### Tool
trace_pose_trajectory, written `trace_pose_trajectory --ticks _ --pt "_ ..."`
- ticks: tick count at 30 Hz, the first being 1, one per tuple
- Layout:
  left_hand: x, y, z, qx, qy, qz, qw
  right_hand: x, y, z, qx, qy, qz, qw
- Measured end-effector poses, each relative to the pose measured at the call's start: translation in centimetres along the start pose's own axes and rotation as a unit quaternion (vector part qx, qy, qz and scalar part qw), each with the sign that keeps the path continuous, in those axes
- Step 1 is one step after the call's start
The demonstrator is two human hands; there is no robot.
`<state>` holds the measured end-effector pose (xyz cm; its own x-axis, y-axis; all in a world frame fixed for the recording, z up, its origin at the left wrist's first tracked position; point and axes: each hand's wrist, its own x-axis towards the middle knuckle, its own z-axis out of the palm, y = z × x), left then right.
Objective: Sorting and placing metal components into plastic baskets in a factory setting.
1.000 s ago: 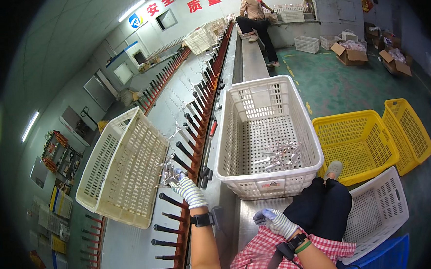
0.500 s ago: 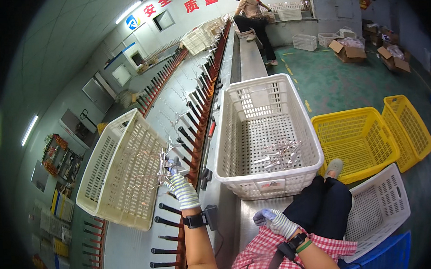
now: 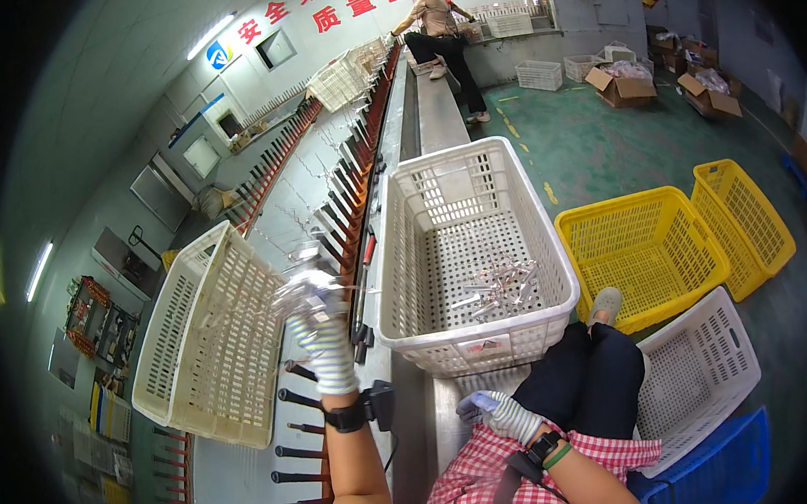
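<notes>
My left hand, in a striped glove, is closed on a bunch of shiny metal parts. Motion smears them, so their exact kind cannot be told. It is raised beside the right side of a tilted cream crate. My right hand, also gloved, hovers over my lap with its fingers loosely bent and nothing visible in them. Ahead of it stands a white crate on the metal ledge, with a small heap of similar shiny parts on its perforated bottom.
Rows of black-handled pegs line the bench beside my left arm. A red-handled tool lies by the white crate. Yellow crates, a grey-white crate and a blue crate stand right. Another person works farther along the ledge.
My left hand has lifted the metal parts slightly upward, and they are now blurred. My right hand has barely moved. The whole view has shifted a little, and the far person's arm now reaches left.
</notes>
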<state>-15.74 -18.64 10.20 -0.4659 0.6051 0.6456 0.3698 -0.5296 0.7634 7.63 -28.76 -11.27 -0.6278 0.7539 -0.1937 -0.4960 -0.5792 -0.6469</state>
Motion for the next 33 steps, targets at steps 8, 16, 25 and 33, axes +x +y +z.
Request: trace_pose_trajectory --ticks 8,16,25,33 --pt "-5.2 -1.5 5.7 0.094 -0.337 -0.057 0.935 -0.3 0.1 0.2 0.014 0.002 -0.021 1.000" --pt "-3.8 -4.1 -2.0 0.144 0.107 -0.098 0.979 0.3 0.9 -1.1 0.016 -0.019 -0.010 1.000" --pt "0.0 -3.3 -4.2 0.035 0.260 -0.149 0.953 0.5 0.9 -1.2 0.018 -0.022 -0.013 1.000" --pt "-0.3 -1.7 -1.4 -0.064 0.124 -0.162 0.977 0.7 1.1 -1.7 0.018 -0.018 -0.005 1.000"
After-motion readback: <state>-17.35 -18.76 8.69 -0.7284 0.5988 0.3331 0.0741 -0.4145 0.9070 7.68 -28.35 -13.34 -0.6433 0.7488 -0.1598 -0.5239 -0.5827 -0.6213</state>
